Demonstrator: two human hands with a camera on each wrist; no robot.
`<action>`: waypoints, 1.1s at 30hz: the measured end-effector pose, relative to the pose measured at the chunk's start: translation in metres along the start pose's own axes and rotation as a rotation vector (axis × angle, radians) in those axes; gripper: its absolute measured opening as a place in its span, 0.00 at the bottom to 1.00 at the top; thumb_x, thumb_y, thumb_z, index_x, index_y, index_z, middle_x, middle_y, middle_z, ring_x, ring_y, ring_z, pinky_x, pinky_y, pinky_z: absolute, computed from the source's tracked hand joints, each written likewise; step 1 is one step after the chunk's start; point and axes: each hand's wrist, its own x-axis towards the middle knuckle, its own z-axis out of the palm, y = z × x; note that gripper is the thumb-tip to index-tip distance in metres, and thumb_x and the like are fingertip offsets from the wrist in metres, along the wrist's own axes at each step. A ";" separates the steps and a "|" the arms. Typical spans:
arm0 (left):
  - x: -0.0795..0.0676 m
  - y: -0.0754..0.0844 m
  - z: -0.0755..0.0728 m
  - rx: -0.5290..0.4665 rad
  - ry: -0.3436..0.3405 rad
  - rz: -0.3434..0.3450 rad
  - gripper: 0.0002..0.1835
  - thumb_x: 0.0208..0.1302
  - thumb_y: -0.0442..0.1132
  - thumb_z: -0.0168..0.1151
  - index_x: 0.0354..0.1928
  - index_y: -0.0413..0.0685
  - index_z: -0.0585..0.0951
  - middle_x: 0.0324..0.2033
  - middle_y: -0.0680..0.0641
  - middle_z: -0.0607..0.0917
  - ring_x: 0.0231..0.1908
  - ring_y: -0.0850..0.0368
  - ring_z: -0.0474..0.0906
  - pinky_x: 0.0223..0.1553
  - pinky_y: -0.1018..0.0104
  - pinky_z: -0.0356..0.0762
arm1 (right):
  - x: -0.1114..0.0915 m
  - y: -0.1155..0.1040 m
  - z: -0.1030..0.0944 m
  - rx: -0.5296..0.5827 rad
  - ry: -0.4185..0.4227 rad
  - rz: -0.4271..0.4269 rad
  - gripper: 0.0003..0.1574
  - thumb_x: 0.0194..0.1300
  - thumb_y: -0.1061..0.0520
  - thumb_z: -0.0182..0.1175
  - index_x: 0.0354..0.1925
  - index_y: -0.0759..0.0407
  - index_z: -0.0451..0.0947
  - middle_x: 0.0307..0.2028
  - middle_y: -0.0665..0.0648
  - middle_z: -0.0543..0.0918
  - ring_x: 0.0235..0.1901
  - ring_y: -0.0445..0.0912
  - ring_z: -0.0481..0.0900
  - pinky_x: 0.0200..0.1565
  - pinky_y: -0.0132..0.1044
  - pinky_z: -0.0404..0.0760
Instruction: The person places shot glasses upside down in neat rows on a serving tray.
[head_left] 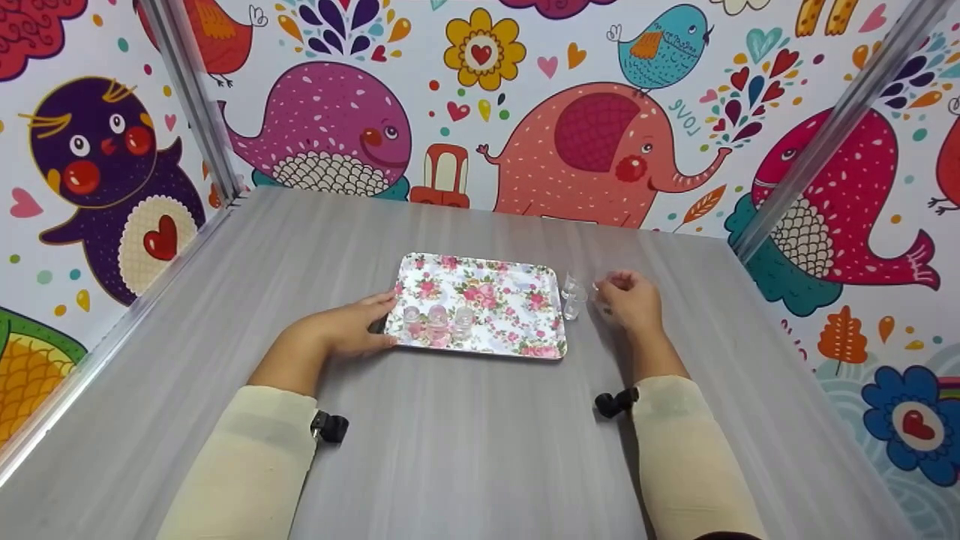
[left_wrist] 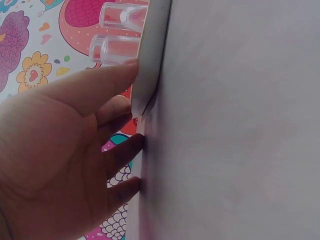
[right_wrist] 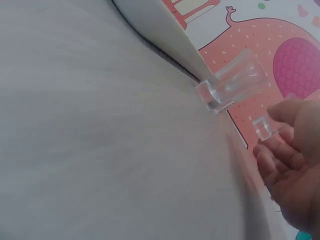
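Note:
A floral tray [head_left: 510,300] lies on the table, with several small clear shot glasses [head_left: 463,321] standing on its near left part. My left hand [head_left: 352,326] holds the tray at its left end; in the left wrist view the thumb presses the rim [left_wrist: 150,60] and the lower fingers are spread. Right of the tray, my right hand [head_left: 631,300] pinches a small clear glass [right_wrist: 262,128] between thumb and fingers, mostly hidden by the hand. Between that hand and the tray, clear shot glasses [head_left: 575,300] stand on the table close to the tray's right edge.
The grey wood-grain table [head_left: 465,450] extends around the tray. Walls with cartoon animals [head_left: 585,157] stand behind and at both sides, with metal posts [head_left: 191,97] at the corners. Each sleeve carries a small black wrist camera [head_left: 330,426].

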 end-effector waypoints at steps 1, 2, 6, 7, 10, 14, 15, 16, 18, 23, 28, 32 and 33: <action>0.000 0.000 0.000 -0.001 0.001 0.000 0.46 0.78 0.53 0.61 0.87 0.45 0.52 0.88 0.46 0.48 0.86 0.35 0.45 0.85 0.36 0.46 | -0.001 -0.002 -0.001 0.029 0.003 -0.001 0.25 0.74 0.46 0.68 0.61 0.56 0.78 0.56 0.59 0.82 0.55 0.56 0.86 0.57 0.44 0.90; 0.000 0.000 0.000 -0.003 0.001 0.000 0.45 0.78 0.53 0.61 0.87 0.45 0.52 0.88 0.47 0.48 0.86 0.36 0.44 0.86 0.37 0.46 | -0.003 -0.005 -0.002 0.052 0.009 0.002 0.25 0.74 0.45 0.69 0.61 0.55 0.78 0.55 0.58 0.82 0.55 0.56 0.86 0.57 0.44 0.90; 0.000 -0.001 0.000 -0.001 0.003 0.006 0.46 0.78 0.53 0.62 0.86 0.45 0.52 0.88 0.47 0.48 0.86 0.35 0.45 0.86 0.37 0.46 | -0.009 -0.016 -0.003 0.127 0.023 0.035 0.23 0.72 0.44 0.70 0.59 0.51 0.78 0.54 0.55 0.81 0.58 0.56 0.83 0.62 0.46 0.87; 0.000 -0.001 0.001 -0.002 0.003 0.007 0.46 0.78 0.53 0.62 0.86 0.45 0.52 0.88 0.47 0.48 0.86 0.35 0.45 0.86 0.37 0.46 | -0.010 -0.018 -0.003 0.136 0.029 0.034 0.23 0.72 0.45 0.70 0.58 0.51 0.78 0.54 0.55 0.81 0.58 0.56 0.82 0.63 0.46 0.86; 0.000 -0.001 0.000 -0.002 0.002 0.010 0.46 0.78 0.52 0.61 0.86 0.44 0.52 0.88 0.46 0.48 0.86 0.35 0.45 0.86 0.37 0.47 | -0.012 -0.026 -0.001 0.140 0.041 0.012 0.23 0.72 0.45 0.70 0.59 0.50 0.78 0.54 0.54 0.81 0.57 0.52 0.81 0.64 0.44 0.84; -0.001 0.000 0.000 0.002 0.000 0.014 0.46 0.78 0.53 0.61 0.86 0.43 0.52 0.88 0.45 0.48 0.86 0.34 0.45 0.85 0.36 0.47 | -0.016 -0.035 0.004 0.113 0.030 -0.071 0.28 0.72 0.44 0.70 0.65 0.50 0.79 0.55 0.54 0.83 0.55 0.47 0.82 0.65 0.39 0.85; -0.001 -0.001 0.000 0.004 0.000 0.014 0.46 0.79 0.53 0.61 0.86 0.42 0.51 0.88 0.45 0.48 0.86 0.34 0.45 0.85 0.36 0.47 | -0.017 -0.037 0.006 0.108 0.024 -0.092 0.28 0.73 0.45 0.70 0.66 0.51 0.79 0.55 0.55 0.83 0.55 0.47 0.83 0.64 0.38 0.85; -0.001 -0.001 0.000 0.003 -0.002 0.012 0.46 0.79 0.53 0.61 0.86 0.43 0.51 0.88 0.45 0.48 0.86 0.35 0.45 0.85 0.36 0.46 | -0.019 -0.040 0.008 0.100 0.015 -0.111 0.29 0.73 0.45 0.70 0.66 0.51 0.80 0.55 0.55 0.84 0.55 0.47 0.84 0.64 0.38 0.86; -0.001 -0.001 0.000 0.001 -0.003 0.009 0.46 0.79 0.53 0.61 0.86 0.43 0.51 0.88 0.46 0.48 0.86 0.35 0.44 0.86 0.37 0.46 | -0.023 -0.045 0.013 0.087 0.001 -0.134 0.28 0.73 0.44 0.70 0.65 0.52 0.81 0.54 0.55 0.84 0.55 0.47 0.84 0.63 0.36 0.86; -0.001 0.000 0.000 -0.003 -0.004 0.008 0.46 0.79 0.52 0.61 0.86 0.43 0.51 0.88 0.46 0.48 0.86 0.35 0.44 0.86 0.37 0.46 | -0.037 -0.057 0.027 0.088 -0.035 -0.175 0.25 0.70 0.43 0.73 0.57 0.53 0.83 0.51 0.56 0.85 0.53 0.48 0.83 0.58 0.35 0.86; 0.000 0.001 -0.001 0.006 -0.002 0.012 0.46 0.78 0.52 0.61 0.86 0.42 0.52 0.88 0.45 0.49 0.86 0.35 0.46 0.85 0.37 0.48 | -0.054 -0.070 0.039 0.114 -0.102 -0.237 0.26 0.68 0.44 0.75 0.57 0.54 0.83 0.51 0.58 0.86 0.54 0.50 0.85 0.60 0.40 0.88; 0.000 0.001 -0.001 0.021 0.001 0.019 0.45 0.78 0.51 0.61 0.86 0.41 0.52 0.87 0.43 0.50 0.86 0.34 0.47 0.85 0.37 0.49 | -0.069 -0.079 0.046 0.155 -0.190 -0.274 0.26 0.67 0.46 0.76 0.58 0.53 0.84 0.53 0.59 0.87 0.54 0.51 0.87 0.62 0.45 0.88; 0.001 0.001 0.000 0.018 0.001 0.019 0.45 0.78 0.51 0.61 0.86 0.41 0.52 0.87 0.43 0.50 0.86 0.34 0.47 0.85 0.37 0.48 | -0.072 -0.082 0.048 0.165 -0.215 -0.281 0.26 0.66 0.46 0.77 0.58 0.54 0.84 0.53 0.59 0.87 0.54 0.52 0.88 0.62 0.46 0.88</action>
